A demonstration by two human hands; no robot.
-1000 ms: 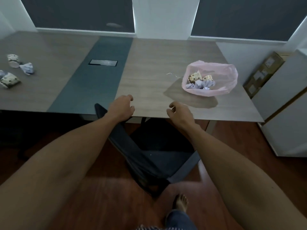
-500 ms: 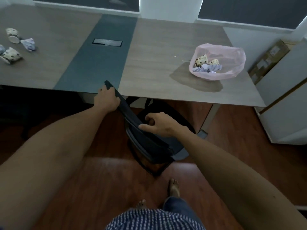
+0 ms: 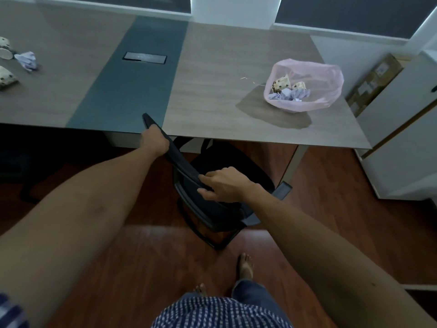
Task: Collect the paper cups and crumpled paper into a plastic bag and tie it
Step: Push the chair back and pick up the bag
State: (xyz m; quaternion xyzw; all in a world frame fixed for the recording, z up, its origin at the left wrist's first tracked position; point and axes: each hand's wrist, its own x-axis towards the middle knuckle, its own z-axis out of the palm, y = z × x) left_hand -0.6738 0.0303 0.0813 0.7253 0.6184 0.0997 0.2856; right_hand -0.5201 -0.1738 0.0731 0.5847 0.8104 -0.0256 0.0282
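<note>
Plastic bag (image 3: 314, 74) untouched; hands on chair (image 3: 179, 159).

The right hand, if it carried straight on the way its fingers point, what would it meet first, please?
The right hand points leftward; its fingers already touch the chair backrest, so that is met first, though depth is hard to judge.

We have a single head-worn, wide-angle view, looking forward and steeply down. It takes in the surface (image 3: 236, 110) from its near edge to the far wall, the floor (image 3: 142, 256) below, and both forearms close to the lens; the edges bend visibly.
</note>
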